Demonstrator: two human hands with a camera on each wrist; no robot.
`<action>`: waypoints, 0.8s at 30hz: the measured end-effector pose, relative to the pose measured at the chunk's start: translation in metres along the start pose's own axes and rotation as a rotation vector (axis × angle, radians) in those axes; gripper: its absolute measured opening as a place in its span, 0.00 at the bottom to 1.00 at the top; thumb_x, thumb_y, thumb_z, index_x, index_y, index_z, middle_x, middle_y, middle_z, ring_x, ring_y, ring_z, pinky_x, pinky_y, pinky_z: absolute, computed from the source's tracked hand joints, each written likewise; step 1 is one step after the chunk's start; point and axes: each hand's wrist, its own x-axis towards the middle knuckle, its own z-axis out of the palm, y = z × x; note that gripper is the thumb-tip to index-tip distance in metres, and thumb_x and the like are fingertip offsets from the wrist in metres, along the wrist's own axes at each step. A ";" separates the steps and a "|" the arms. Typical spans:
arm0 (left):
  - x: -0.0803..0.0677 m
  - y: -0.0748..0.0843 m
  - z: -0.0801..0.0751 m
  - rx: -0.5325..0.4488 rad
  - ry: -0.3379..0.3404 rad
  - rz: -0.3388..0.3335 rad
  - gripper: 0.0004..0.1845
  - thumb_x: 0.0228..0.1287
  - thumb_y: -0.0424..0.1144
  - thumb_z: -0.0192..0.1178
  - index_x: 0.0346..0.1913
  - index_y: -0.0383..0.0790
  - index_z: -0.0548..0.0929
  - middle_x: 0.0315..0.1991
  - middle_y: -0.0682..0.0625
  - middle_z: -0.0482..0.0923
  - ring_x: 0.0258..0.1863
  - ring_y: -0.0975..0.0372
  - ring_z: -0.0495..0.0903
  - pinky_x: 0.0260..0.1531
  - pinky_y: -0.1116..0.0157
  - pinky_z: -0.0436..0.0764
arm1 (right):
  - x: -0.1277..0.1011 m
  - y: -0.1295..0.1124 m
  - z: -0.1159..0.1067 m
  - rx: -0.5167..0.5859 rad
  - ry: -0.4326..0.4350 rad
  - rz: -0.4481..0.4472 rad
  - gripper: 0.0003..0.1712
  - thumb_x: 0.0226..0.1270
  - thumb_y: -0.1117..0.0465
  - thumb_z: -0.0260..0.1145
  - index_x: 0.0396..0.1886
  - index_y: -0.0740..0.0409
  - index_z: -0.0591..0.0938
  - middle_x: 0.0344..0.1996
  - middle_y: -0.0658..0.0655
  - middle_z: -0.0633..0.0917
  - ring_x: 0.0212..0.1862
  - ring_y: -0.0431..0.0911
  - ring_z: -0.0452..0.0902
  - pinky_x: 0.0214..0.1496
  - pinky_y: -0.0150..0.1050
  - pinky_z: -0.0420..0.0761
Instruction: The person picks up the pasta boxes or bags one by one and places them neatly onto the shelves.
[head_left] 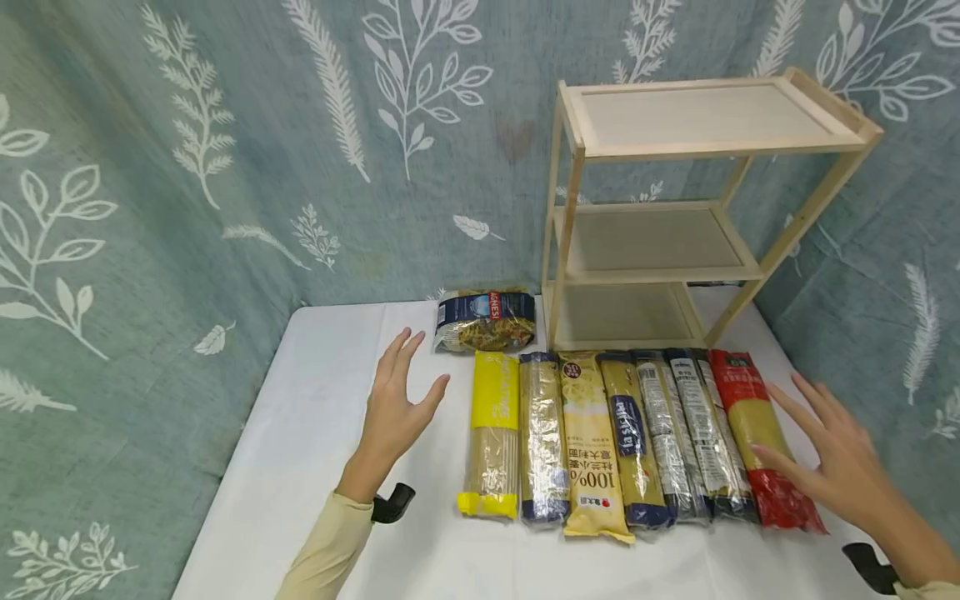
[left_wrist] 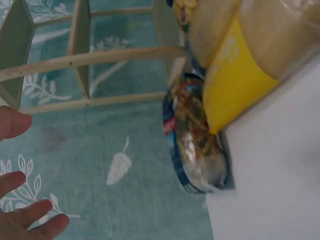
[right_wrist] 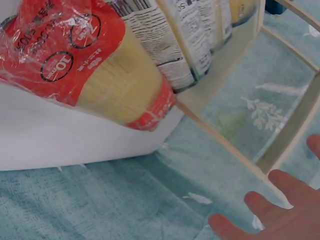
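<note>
My left hand [head_left: 396, 412] hovers over the white table, left of the yellow spaghetti pack [head_left: 495, 433], with fingers spread and nothing in it. On the right, my right hand [head_left: 836, 454] is held above the red-ended spaghetti pack [head_left: 761, 437], fingers apart and holding nothing. Between the hands several long pasta packs lie side by side, among them a cream pack [head_left: 592, 442] and a blue-ended pack [head_left: 633, 437]. Behind the yellow pack lies a bag of short pasta [head_left: 486, 320], which the left wrist view shows too [left_wrist: 195, 135].
A three-tier wooden shelf [head_left: 660, 279] stands at the back right of the table, just behind the long packs. A patterned green-blue curtain [head_left: 247, 150] surrounds the table on the back and sides. White cloth covers the table [head_left: 330, 375].
</note>
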 end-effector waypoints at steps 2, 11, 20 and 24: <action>0.006 0.004 0.006 -0.071 0.006 0.027 0.35 0.59 0.42 0.66 0.69 0.46 0.66 0.69 0.46 0.60 0.67 0.51 0.61 0.57 0.44 0.67 | -0.004 -0.001 -0.001 0.000 0.004 -0.006 0.54 0.49 0.49 0.75 0.75 0.44 0.57 0.73 0.64 0.51 0.70 0.71 0.41 0.55 0.79 0.34; 0.031 0.023 0.025 -0.254 0.003 0.120 0.29 0.62 0.38 0.64 0.66 0.43 0.68 0.64 0.45 0.67 0.65 0.57 0.64 0.61 0.52 0.66 | -0.016 0.001 -0.001 -0.015 -0.009 0.025 0.53 0.51 0.51 0.75 0.75 0.48 0.57 0.68 0.74 0.56 0.61 0.78 0.51 0.53 0.79 0.44; 0.057 0.040 0.048 -0.319 0.013 0.123 0.26 0.63 0.36 0.63 0.63 0.42 0.71 0.58 0.45 0.73 0.57 0.55 0.72 0.50 0.55 0.76 | -0.031 0.011 0.011 0.017 -0.027 0.066 0.52 0.51 0.56 0.76 0.73 0.56 0.59 0.59 0.79 0.63 0.53 0.78 0.57 0.46 0.78 0.52; 0.069 0.047 0.061 -0.369 0.014 0.117 0.23 0.64 0.37 0.62 0.62 0.42 0.72 0.55 0.46 0.74 0.55 0.55 0.73 0.48 0.58 0.77 | -0.036 0.014 0.016 0.006 -0.043 0.131 0.52 0.49 0.58 0.77 0.72 0.61 0.60 0.56 0.80 0.63 0.51 0.77 0.58 0.42 0.77 0.57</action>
